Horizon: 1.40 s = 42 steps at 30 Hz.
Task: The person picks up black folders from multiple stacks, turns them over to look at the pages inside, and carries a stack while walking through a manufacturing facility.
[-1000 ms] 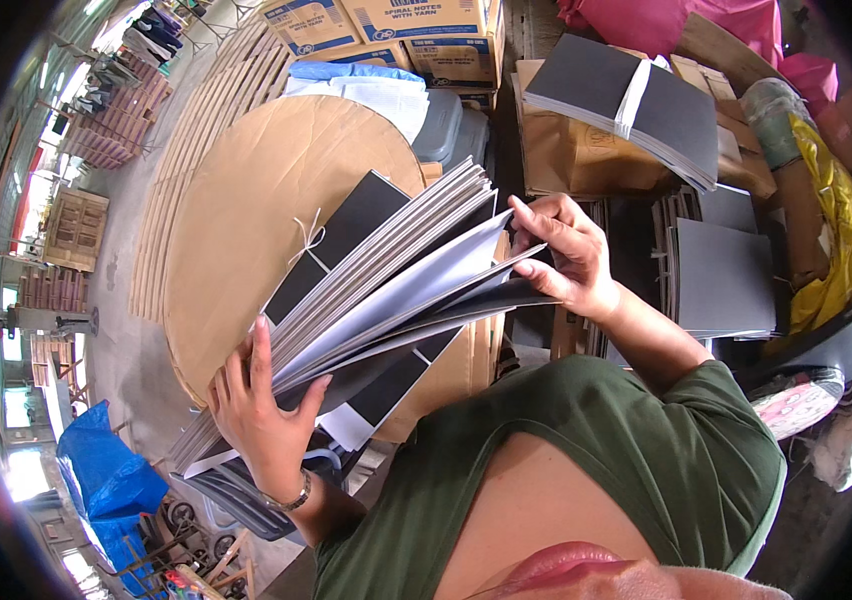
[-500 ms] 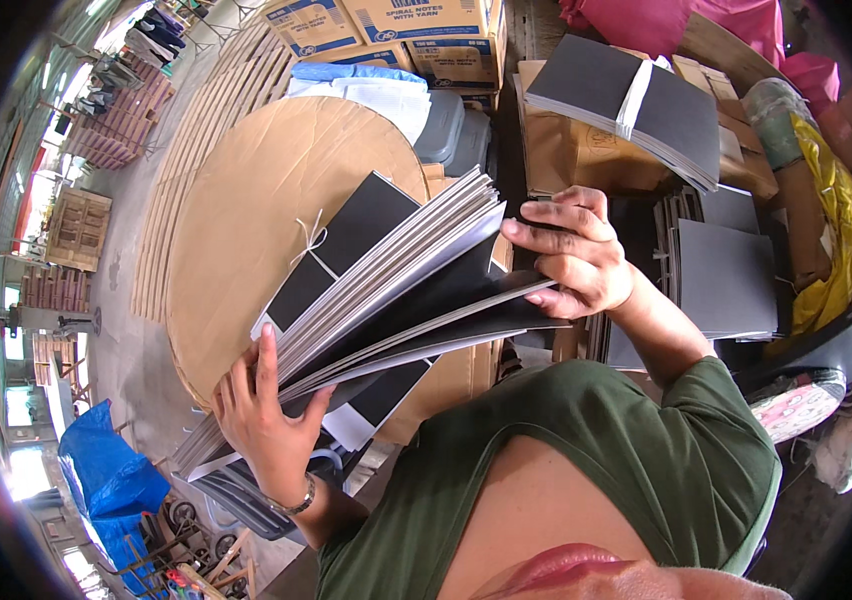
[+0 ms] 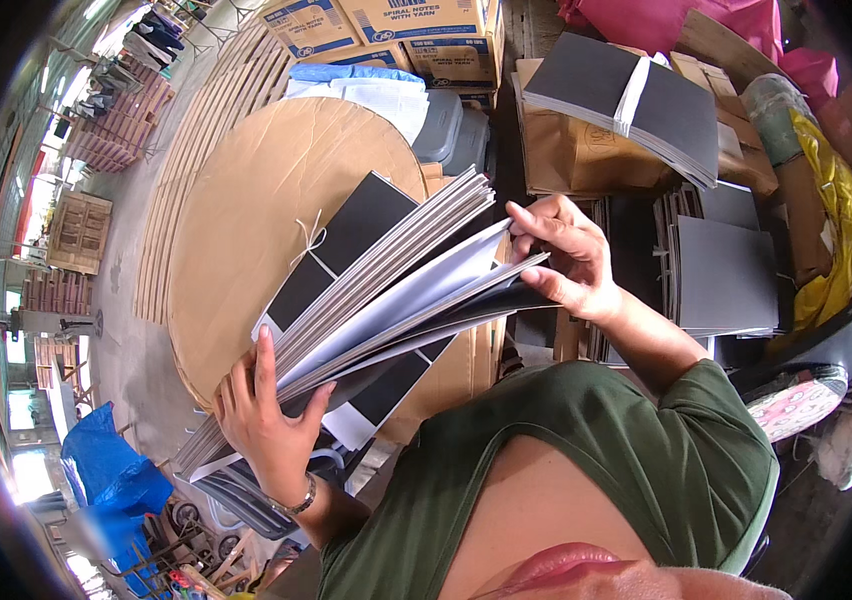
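Note:
A thick stack of black-and-white cardboard sheets (image 3: 396,262) is fanned open in front of me. My left hand (image 3: 274,425) is closed round its lower-left end, fingers on the far side and thumb on the near side. At the upper-right end, my right hand (image 3: 574,262) pinches the corner of a sheet with a pale face between thumb and fingers; several nearer sheets lie by its thumb. Beneath the stack, a black bundle tied with white string (image 3: 346,222) rests on a round brown cardboard top (image 3: 231,220). Part of another black piece (image 3: 386,392) shows below the fan.
Printed cartons (image 3: 421,30) are stacked at the back beside grey plastic containers (image 3: 451,135). To the right are a strapped pile of black boards (image 3: 626,95), more black boards (image 3: 726,275) and yellow plastic (image 3: 836,240). A blue tarp (image 3: 111,460) hangs at lower left.
My right hand has shifted slightly, and another sheet has come over toward the near side, so a broad pale face now shows inside the fan. My left hand stays in place.

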Each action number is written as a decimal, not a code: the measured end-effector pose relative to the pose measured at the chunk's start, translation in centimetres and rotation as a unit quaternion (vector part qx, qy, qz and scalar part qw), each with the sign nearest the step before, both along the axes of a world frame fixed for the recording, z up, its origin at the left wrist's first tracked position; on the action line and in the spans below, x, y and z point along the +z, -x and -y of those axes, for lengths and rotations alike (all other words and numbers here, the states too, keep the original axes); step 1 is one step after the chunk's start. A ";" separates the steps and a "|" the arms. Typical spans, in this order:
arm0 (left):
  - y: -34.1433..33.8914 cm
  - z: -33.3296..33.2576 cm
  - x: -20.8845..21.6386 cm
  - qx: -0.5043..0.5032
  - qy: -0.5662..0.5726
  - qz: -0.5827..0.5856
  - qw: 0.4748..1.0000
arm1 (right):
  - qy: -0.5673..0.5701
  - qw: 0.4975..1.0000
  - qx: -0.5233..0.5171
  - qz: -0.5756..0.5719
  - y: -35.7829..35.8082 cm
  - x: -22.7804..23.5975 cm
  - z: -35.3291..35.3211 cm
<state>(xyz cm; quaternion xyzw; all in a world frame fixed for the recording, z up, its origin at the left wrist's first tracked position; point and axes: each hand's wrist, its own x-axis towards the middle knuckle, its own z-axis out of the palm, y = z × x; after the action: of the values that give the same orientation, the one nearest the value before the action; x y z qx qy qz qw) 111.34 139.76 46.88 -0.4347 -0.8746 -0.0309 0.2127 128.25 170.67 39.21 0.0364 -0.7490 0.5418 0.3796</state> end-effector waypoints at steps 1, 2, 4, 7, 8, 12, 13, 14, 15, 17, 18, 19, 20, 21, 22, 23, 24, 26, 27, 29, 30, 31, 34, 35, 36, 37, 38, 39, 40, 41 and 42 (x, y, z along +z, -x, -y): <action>0.0 0.0 0.0 0.000 -0.002 -0.001 1.000 | -0.048 0.998 -0.033 -0.018 -0.2 -0.1 -0.2; 0.0 0.0 0.0 -0.004 0.004 -0.004 1.000 | -0.096 0.993 -0.066 -0.036 -0.3 -0.1 -0.4; 0.0 0.0 0.3 -0.011 0.015 -0.009 1.000 | -0.134 0.989 -0.043 -0.044 -0.3 0.4 -0.4; 0.2 -0.1 0.3 -0.021 0.010 -0.007 1.000 | -0.271 0.962 -0.024 -0.039 0.1 1.5 -1.3; 0.2 0.0 0.2 -0.022 0.010 -0.008 1.000 | -0.302 0.953 -0.028 -0.022 0.1 1.5 -1.5; 0.2 0.1 0.1 -0.023 0.010 -0.008 1.000 | -0.377 0.924 -0.060 -0.007 -0.1 2.3 -1.7; 0.2 0.0 0.1 -0.023 0.010 -0.007 1.000 | -0.382 0.922 -0.063 -0.022 -0.3 2.2 -1.8; 0.1 0.1 0.1 -0.022 0.009 -0.007 1.000 | -0.388 0.918 -0.067 -0.038 -0.4 2.2 -1.7; 0.1 0.1 0.2 -0.022 0.009 -0.007 1.000 | -0.383 0.919 -0.072 -0.056 -0.6 2.2 -1.5; 0.0 0.1 0.2 -0.021 0.008 -0.006 1.000 | -0.366 0.924 -0.065 -0.086 -0.6 2.2 -1.2; 0.1 0.1 0.2 -0.022 0.008 -0.006 1.000 | -0.354 0.929 -0.052 -0.099 -0.5 2.3 -1.1; 0.1 0.0 0.2 -0.023 0.007 -0.005 1.000 | -0.338 0.934 -0.043 -0.106 -0.4 2.2 -1.1; 0.1 0.0 0.2 -0.023 0.006 -0.006 1.000 | -0.322 0.939 -0.034 -0.113 -0.3 2.0 -1.0; 0.2 0.0 0.2 -0.024 0.004 -0.006 1.000 | -0.306 0.944 -0.026 -0.120 -0.2 2.0 -1.0; 0.2 0.0 0.2 -0.025 0.002 -0.007 1.000 | -0.311 0.942 -0.031 -0.119 -0.1 2.1 -0.9; 0.3 0.0 0.1 -0.022 -0.002 -0.007 1.000 | -0.316 0.941 -0.036 -0.117 -0.1 2.2 -0.9; 0.4 0.0 -0.1 -0.019 -0.007 -0.007 1.000 | -0.321 0.939 -0.040 -0.116 0.0 2.3 -0.9; 0.4 0.0 -0.1 -0.017 -0.004 -0.007 1.000 | -0.342 0.932 -0.048 -0.110 -0.1 2.4 -1.0; 0.3 0.0 0.1 -0.018 0.002 -0.006 1.000 | -0.352 0.928 -0.051 -0.107 -0.2 2.5 -1.1; 0.2 0.0 0.1 -0.019 0.010 -0.007 1.000 | -0.364 0.924 -0.052 -0.102 -0.3 2.6 -1.2; 0.2 0.0 0.1 -0.020 0.010 -0.008 1.000 | -0.370 0.922 -0.053 -0.098 -0.3 2.6 -1.2; 0.2 0.0 0.1 -0.020 0.010 -0.009 1.000 | -0.350 0.930 -0.043 -0.102 -0.2 2.5 -1.2; 0.1 0.2 0.2 -0.018 0.009 -0.010 1.000 | -0.250 0.964 -0.012 -0.094 -0.1 2.2 -1.0; 0.1 0.1 0.2 -0.019 0.009 -0.009 1.000 | -0.189 0.979 -0.003 -0.075 -0.5 1.8 -0.6; 0.1 0.1 0.2 -0.021 0.008 -0.008 1.000 | -0.128 0.990 0.006 -0.056 -0.7 1.4 -0.5; 0.2 0.1 0.2 -0.022 0.008 -0.007 1.000 | 0.004 0.992 0.048 -0.113 0.1 0.8 0.0; 0.2 0.1 0.1 -0.024 0.008 -0.010 1.000 | 0.100 0.983 0.106 -0.109 0.6 0.7 0.3; 0.3 0.1 0.0 -0.027 0.008 -0.012 1.000 | 0.119 0.983 0.120 -0.073 0.7 0.5 0.1; 0.3 0.1 -0.1 -0.029 0.008 -0.015 0.999 | 0.137 0.981 0.134 -0.038 0.7 0.4 -0.4; 0.3 0.1 0.0 -0.027 0.008 -0.016 0.999 | 0.037 0.993 0.110 0.005 0.8 0.0 -1.4; 0.2 0.1 0.1 -0.025 0.008 -0.017 1.000 | -0.024 0.996 0.087 0.013 0.9 -0.3 -1.8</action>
<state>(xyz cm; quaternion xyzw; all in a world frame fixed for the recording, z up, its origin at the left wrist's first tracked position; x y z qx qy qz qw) 111.13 139.65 46.94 -0.4589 -0.8598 -0.0216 0.2229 127.40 172.45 38.86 0.1035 -0.7606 0.5551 0.3203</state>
